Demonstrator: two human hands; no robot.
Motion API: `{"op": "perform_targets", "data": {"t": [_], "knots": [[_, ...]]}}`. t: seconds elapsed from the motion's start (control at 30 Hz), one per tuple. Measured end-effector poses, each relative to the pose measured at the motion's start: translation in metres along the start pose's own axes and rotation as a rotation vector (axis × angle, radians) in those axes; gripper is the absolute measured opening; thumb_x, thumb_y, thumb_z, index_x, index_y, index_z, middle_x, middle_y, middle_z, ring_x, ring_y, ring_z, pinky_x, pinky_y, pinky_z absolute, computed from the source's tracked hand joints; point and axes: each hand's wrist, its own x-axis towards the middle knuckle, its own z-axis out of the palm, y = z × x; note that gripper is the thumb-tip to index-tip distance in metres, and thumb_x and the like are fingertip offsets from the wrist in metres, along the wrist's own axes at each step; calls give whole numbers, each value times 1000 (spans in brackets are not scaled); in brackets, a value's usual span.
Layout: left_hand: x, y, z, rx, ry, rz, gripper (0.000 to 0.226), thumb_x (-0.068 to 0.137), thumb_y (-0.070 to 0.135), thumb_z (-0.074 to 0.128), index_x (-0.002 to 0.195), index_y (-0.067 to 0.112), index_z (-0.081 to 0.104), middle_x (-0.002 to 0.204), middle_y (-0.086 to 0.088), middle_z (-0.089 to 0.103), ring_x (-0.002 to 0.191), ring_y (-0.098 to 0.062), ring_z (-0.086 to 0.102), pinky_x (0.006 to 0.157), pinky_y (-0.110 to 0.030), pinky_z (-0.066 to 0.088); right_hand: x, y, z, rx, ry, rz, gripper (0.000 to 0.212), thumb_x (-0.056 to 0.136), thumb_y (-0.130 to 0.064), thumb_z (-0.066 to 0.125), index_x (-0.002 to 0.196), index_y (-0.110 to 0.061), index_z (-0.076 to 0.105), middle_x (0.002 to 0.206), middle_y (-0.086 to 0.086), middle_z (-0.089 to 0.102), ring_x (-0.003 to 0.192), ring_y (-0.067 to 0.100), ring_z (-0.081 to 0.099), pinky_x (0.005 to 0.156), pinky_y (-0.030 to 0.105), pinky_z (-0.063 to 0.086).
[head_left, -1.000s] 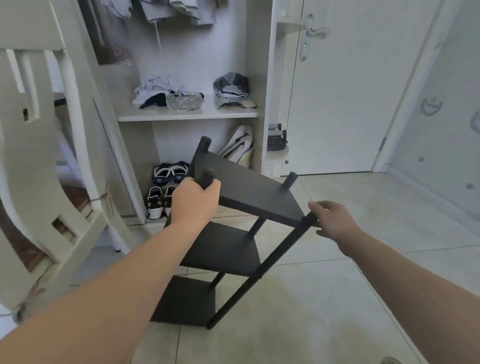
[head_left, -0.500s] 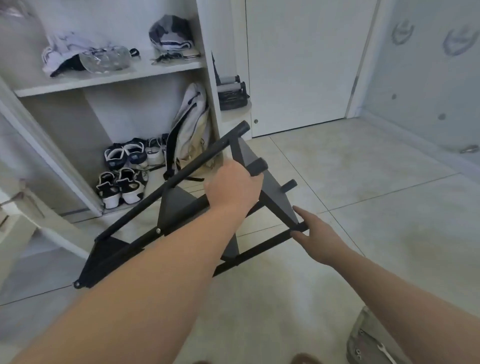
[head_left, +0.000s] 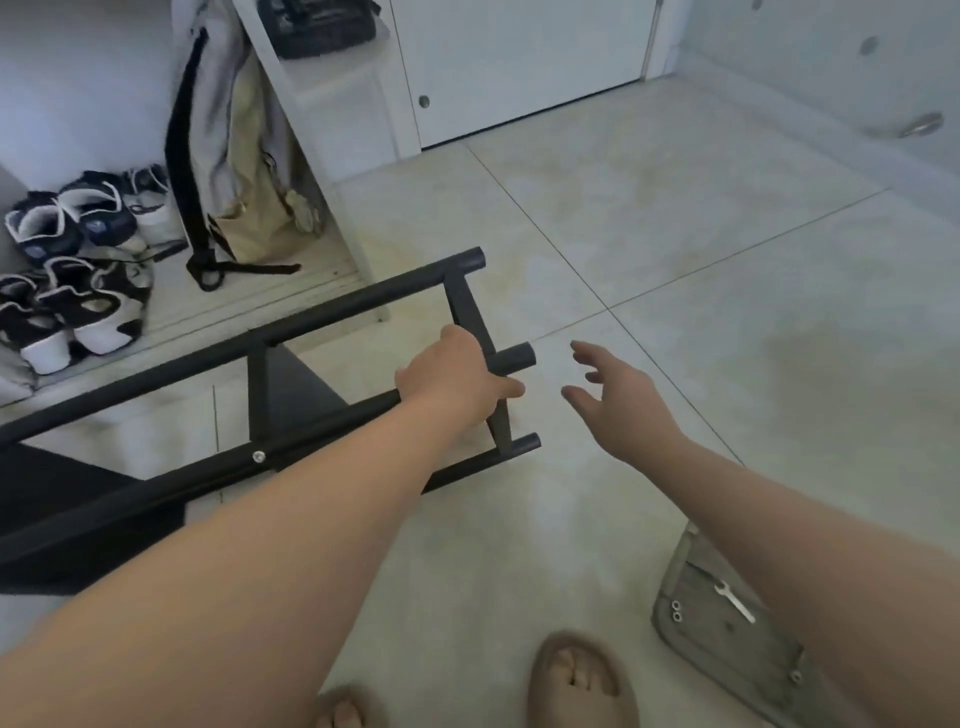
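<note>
1. Since half a second ago the black rack (head_left: 311, 320) has tipped further over and now lies nearly flat, stretching from the left edge to the centre of the frame. The right hand (head_left: 623, 410) has come off its lower post.
2. The left hand (head_left: 452, 374), at centre frame, wraps around the middle post close to its capped end. The right hand hovers just right of the post ends with fingers spread, holding nothing.
3. Risk: only one hand carries the rack's free end. If that grip slips, the posts will likely bang onto the tiled floor (head_left: 727, 312). They could also land near the sandalled foot (head_left: 582, 680) at the bottom of the frame.
4. Risk: a swing to the upper left could knock the shoes (head_left: 78, 270) or the backpack (head_left: 228, 156).
5. Hidden: the rack's far end is cut off at the left edge. The left forearm covers part of the lower post.
6. Unclear: whether the rack rests on the tiles cannot be told.
7. Lower right, a grey board (head_left: 691, 566) with a small wrench (head_left: 735, 603) is partly behind the right forearm.
</note>
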Motion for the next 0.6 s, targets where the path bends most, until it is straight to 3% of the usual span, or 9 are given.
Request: {"op": "perform_targets", "data": {"t": [0.17,0.27,0.37,0.47,0.6], "knots": [[27,-3,25,-51,-167,101,48,84,39,76,111,11,47,95,-3,58,87,-25,59,77,-37,50,10,30,17,-65,-61,32,58,100,-27,61,154,-26,39,152,-4,49,136,20,48,110,38,40],[41,-6,31,-50,-152,162,42,87,34,73,115,13,49,101,-3,61,91,-26,60,83,-41,53,12,43,23,-76,-71,56,57,101,-28,60,154,-26,39,153,-4,48,138,20,46,111,38,39],[50,-15,28,-98,-155,226,37,87,33,73,115,18,54,107,-1,63,95,-23,60,79,-37,51,9,46,25,-90,-74,52,56,101,-28,60,153,-24,41,152,-3,48,137,20,47,111,36,38],[47,-37,20,-112,-187,292,44,85,40,76,121,27,56,111,4,62,97,-19,59,77,-32,45,7,31,19,-82,11,-34,53,100,-23,60,150,-21,44,148,-2,52,133,19,51,108,35,41],[32,-90,9,58,-163,249,47,84,63,67,119,35,53,109,9,59,99,-17,59,86,-38,52,10,-7,10,-106,71,-179,54,99,-22,61,150,-23,43,147,-5,49,130,16,50,101,31,43]]}}
